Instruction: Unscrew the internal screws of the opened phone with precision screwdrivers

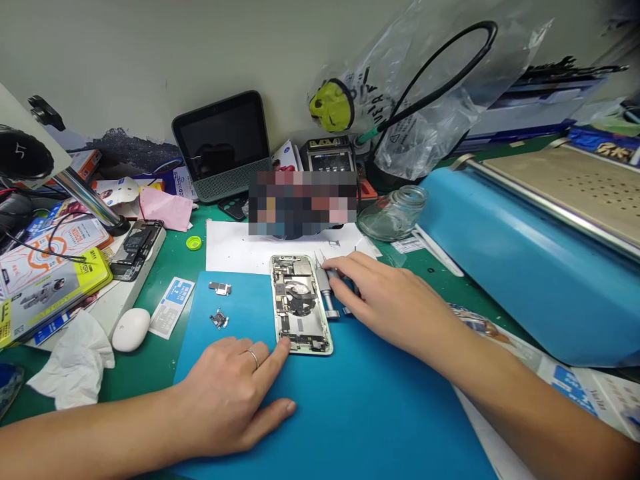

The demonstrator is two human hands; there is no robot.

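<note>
An opened phone (pixel 300 303) with its inner parts bare lies on a blue mat (pixel 345 407). My left hand (pixel 235 387) rests at its lower left corner, index finger stretched onto the edge, thumb apart, holding nothing. Grey screwdrivers (pixel 326 293) lie along the phone's right side, tips pointing away from me. My right hand (pixel 370 287) reaches over them, with its fingertips closed around one handle that is partly hidden. Left of the phone, a small metal-shielded board piece (pixel 220 289) and a small dark circuit part (pixel 219 318) lie on the mat.
A white earbud case (pixel 131 329), crumpled tissue (pixel 75 363) and another opened phone (pixel 137 250) are at left. Behind stand a smart display (pixel 223 143) and a glass jar (pixel 395 213). A large blue machine (pixel 505 267) fills the right side.
</note>
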